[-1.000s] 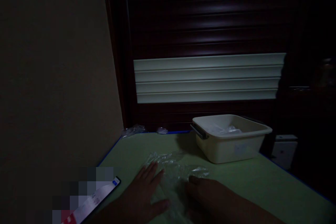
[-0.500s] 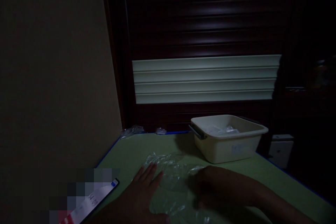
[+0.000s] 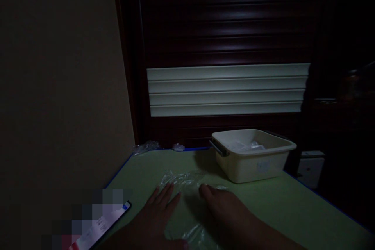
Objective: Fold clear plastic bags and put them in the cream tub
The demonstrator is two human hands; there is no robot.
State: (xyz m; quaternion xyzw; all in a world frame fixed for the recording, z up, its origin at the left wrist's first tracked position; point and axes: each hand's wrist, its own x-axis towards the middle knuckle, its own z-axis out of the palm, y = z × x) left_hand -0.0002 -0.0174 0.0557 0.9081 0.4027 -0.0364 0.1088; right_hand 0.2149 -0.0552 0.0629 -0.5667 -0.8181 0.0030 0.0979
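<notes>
A dim room is seen, with a green table [image 3: 293, 211] set before a dark shutter [image 3: 228, 27]. A cream tub [image 3: 252, 162] stands far right. A clear plastic bag [image 3: 187, 193] is spread near the front and pressed flat under the left hand [image 3: 159, 218] and right hand [image 3: 227, 213], both laid open, fingers spread. Smoothing appears underway; an outward sweep seems called for. Since half a second ago, the right hand has been drawn leftward.
</notes>
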